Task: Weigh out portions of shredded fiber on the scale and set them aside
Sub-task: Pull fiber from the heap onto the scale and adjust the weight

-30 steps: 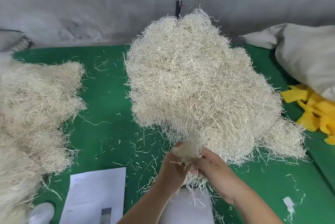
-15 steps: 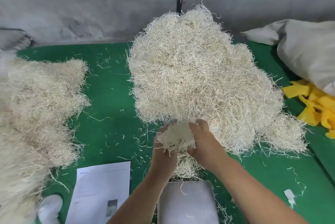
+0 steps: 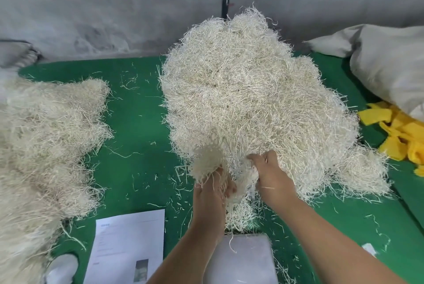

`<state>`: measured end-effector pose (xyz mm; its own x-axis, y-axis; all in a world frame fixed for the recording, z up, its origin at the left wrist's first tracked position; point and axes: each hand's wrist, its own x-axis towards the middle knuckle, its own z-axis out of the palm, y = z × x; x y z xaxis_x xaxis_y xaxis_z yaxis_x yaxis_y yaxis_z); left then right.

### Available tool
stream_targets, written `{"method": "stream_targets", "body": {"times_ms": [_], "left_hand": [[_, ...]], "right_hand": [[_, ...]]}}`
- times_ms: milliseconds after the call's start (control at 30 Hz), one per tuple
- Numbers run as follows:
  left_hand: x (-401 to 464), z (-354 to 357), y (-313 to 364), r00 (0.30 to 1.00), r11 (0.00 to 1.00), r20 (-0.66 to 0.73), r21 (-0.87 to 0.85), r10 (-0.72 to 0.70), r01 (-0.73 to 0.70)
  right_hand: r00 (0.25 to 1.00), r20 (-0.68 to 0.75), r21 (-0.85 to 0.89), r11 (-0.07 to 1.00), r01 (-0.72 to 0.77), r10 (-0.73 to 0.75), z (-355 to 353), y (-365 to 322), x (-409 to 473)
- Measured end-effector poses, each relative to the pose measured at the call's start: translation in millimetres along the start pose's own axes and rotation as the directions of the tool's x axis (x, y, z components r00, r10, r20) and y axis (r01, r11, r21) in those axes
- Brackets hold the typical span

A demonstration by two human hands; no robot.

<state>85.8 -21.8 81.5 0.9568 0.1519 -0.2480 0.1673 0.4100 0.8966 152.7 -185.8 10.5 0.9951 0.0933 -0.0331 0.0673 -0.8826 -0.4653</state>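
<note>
A big heap of pale shredded fiber [image 3: 247, 100] lies on the green table [image 3: 137, 123], straight ahead. At its near edge my left hand [image 3: 211, 189] grips a blurred tuft of fiber [image 3: 207, 159] lifted above it. My right hand [image 3: 268, 173] digs its curled fingers into the heap's front edge and grips fiber there. Just below my wrists sits the scale [image 3: 243, 258], a pale flat pan carrying only a few loose strands. A second mass of fiber portions [image 3: 43, 146] lies along the left side of the table.
A printed paper sheet [image 3: 128, 244] lies left of the scale, with a white rounded object [image 3: 60, 268] at the bottom left. Yellow cloth pieces [image 3: 403, 132] and a grey-white sack [image 3: 387, 63] sit at the right. A grey wall stands behind. Loose strands litter the green surface.
Both hands have moved forward from over the scale to the heap's front edge and separated. The left hand has lifted a tuft; the right hand has dug into the heap.
</note>
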Motion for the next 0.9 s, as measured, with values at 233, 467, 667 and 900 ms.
{"method": "stream_targets", "body": {"times_ms": [233, 467, 667, 900], "left_hand": [[17.7, -47.0, -8.5, 0.993, 0.520, 0.116, 0.849, -0.009, -0.094], [34.2, -48.5, -16.9, 0.903, 0.142, 0.153, 0.984, -0.401, -0.104], [3.7, -54.8, 15.0, 0.859, 0.387, 0.252, 0.920, -0.445, -0.069], [-17.8, -90.1, 35.5, 0.902, 0.325, 0.161, 0.945, -0.401, -0.024]], "right_hand": [[0.938, 0.001, 0.204, 0.918, -0.340, 0.347, -4.8, 18.8, 17.6], [0.975, -0.063, 0.096, 0.974, -0.206, 0.212, -2.2, 8.2, 16.3], [0.915, 0.011, 0.429, 0.824, -0.369, 0.404, 10.8, 20.5, 20.8], [0.867, 0.136, 0.352, 0.794, -0.495, 0.479, 29.7, 18.6, 38.6]]}}
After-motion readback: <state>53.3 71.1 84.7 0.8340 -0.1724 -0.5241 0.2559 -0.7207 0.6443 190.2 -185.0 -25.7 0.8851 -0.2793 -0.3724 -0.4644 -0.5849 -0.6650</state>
